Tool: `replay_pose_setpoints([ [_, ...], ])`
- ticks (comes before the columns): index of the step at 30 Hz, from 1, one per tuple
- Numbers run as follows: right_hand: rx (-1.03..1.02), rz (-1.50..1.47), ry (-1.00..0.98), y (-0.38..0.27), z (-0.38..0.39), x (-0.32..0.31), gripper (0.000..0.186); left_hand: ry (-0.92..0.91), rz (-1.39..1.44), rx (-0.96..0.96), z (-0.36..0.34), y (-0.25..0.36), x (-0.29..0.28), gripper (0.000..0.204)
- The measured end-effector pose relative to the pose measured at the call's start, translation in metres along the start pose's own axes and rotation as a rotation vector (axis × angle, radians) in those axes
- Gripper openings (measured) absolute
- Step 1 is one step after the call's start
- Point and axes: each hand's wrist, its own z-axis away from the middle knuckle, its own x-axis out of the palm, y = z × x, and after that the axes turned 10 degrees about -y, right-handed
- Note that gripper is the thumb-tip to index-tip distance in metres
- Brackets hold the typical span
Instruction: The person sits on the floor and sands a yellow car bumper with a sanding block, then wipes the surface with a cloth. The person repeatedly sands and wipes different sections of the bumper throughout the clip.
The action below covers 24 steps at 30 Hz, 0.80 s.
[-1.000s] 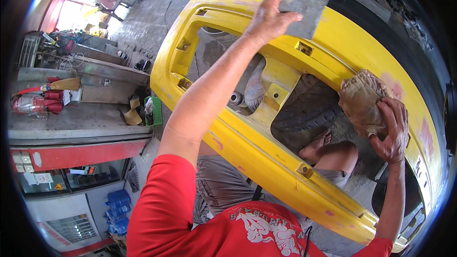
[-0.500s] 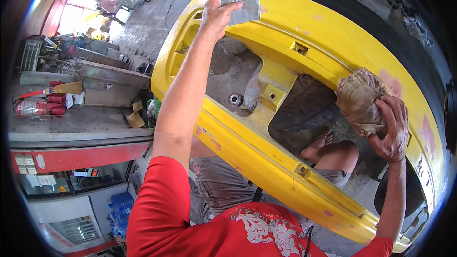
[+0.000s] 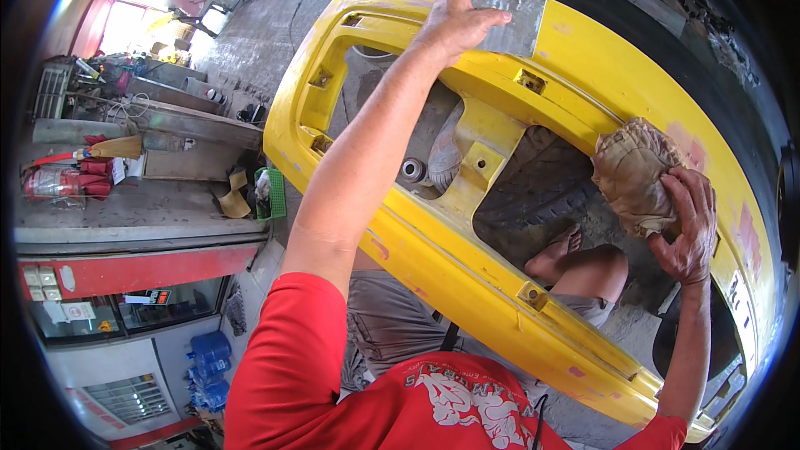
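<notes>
My left hand (image 3: 454, 23) is closed on a flat, square grey metal plate (image 3: 518, 10), thumb across its face. The plate is over the far edge of a yellow car bumper (image 3: 612, 58) and covers part of it. At the right, my right hand (image 3: 690, 225) grips a crumpled brown bundle (image 3: 635, 168) by its near side, fingers and thumb around its edge. The bundle overlaps the bumper's rim; what is inside it cannot be seen. Pinkish patches show on the bumper's yellow paint.
Through the bumper's openings show a tire (image 3: 533, 192), a small round can (image 3: 412, 169) and my bare foot (image 3: 565, 252). A green basket (image 3: 273, 193), a broom (image 3: 117, 147) and blue water bottles (image 3: 210, 358) stand at the left. A person (image 3: 185, 2) is far back.
My left hand has moved right along the bumper's far edge with the metal plate, which is now slightly tilted. My right hand and the bundle have hardly moved.
</notes>
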Motion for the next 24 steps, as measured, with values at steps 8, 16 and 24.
replay_pose_setpoints([
  [8, -0.003, -0.022, 0.013, 0.000, 0.001, 0.000, 0.071, -0.006, 0.025, -0.153, -0.011, -0.015, -0.056, 0.103],
  [16, 0.004, -0.004, 0.010, -0.003, -0.001, -0.002, 0.071, -0.181, -0.124, -0.111, -0.015, 0.013, -0.001, 0.101],
  [24, 0.009, -0.029, 0.013, -0.001, 0.001, -0.001, 0.072, -0.075, 0.059, -0.011, -0.018, -0.024, -0.056, 0.093],
])
